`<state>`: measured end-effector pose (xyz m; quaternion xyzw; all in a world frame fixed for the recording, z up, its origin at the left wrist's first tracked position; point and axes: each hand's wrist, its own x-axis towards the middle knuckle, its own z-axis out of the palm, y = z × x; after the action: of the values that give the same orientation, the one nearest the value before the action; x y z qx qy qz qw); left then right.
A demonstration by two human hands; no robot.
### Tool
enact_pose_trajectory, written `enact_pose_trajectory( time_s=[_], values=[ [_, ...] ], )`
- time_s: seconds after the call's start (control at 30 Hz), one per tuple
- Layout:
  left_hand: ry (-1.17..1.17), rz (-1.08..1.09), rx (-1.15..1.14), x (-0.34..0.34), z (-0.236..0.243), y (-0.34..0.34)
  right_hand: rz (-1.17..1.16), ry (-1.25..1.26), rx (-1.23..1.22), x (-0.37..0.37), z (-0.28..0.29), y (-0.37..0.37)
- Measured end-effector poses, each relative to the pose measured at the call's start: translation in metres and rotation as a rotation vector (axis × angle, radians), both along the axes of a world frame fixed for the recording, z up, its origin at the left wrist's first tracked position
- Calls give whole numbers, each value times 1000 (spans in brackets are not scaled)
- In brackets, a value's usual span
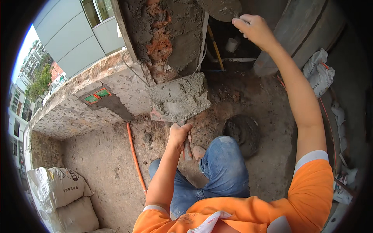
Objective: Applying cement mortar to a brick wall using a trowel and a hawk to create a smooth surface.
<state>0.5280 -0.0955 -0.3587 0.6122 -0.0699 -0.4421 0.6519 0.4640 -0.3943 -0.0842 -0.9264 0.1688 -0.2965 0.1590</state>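
My left hand [179, 136] is closed around the handle of a rectangular mortar hawk [157, 115], held out in front of my knees. Wet grey mortar [182, 95] covers most of the hawk's top. Far forward and to the right, my right hand [252, 32] grips a trowel [222, 9], whose broad grey blade is partly cut off by the upper edge. Close to the trowel and beyond the hawk stands a narrow wall section [182, 50], with grey mortar beside a strip of exposed red brick [160, 40].
A round bucket of mortar [243, 134] stands by my right knee. White sacks [64, 188] are stacked at the near left, and another sack [319, 73] lies at right. An orange conduit [134, 155] crosses the floor from a low wall [93, 97] with green-and-orange boxes [98, 96].
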Motion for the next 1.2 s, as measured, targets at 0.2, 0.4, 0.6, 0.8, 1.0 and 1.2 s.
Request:
enact_pose_trajectory(
  time_s=[0.2,0.4,0.6,0.8,1.0,1.2],
  values=[
    [-16,-24,67,12,-9,-26,-247,310,-215,-72,-165,60],
    [-32,-13,179,4,-60,4,-403,1072,-46,-210,-240,29],
    [-72,-74,338,-5,-92,42,-145,1480,-243,-277,-332,3],
    [-75,7,361,6,-98,73,227,1728,-453,-235,-428,31],
    [-36,67,397,10,-89,93,-236,1583,477,-211,-411,41],
    [-71,-72,443,2,-103,73,-601,1019,1353,-231,-451,53]
  ],
)
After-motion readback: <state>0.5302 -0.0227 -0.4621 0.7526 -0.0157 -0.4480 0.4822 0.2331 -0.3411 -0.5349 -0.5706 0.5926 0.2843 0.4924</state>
